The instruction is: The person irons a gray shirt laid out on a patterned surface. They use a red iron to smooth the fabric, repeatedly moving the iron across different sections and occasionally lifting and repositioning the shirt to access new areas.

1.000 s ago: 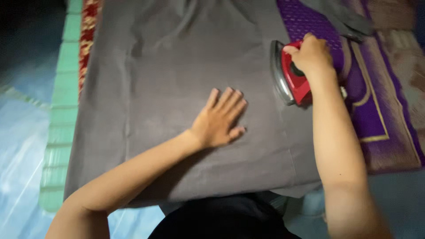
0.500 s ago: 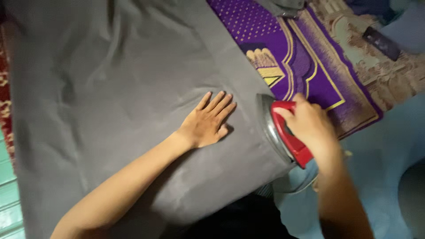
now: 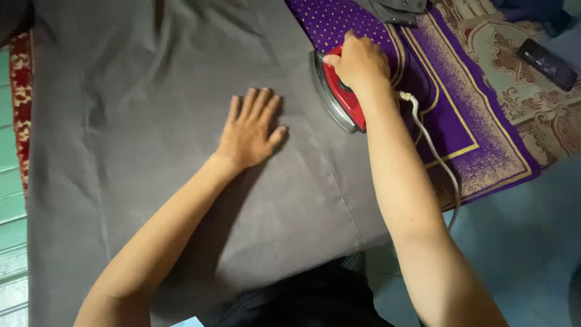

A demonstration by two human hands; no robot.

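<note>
Right hand (image 3: pixel 358 60) grips red iron (image 3: pixel 339 91), upper centre. Left hand (image 3: pixel 249 130) lies flat, fingers spread, on grey cloth (image 3: pixel 151 121). Iron has moved up from lower right.

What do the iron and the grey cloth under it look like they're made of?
The iron seems to have a glossy red plastic body and a shiny metal soleplate, going by its bright silvery rim. The grey cloth looks like matte woven fabric, with soft creases and a stitched seam; the fibre can't be told.
</note>
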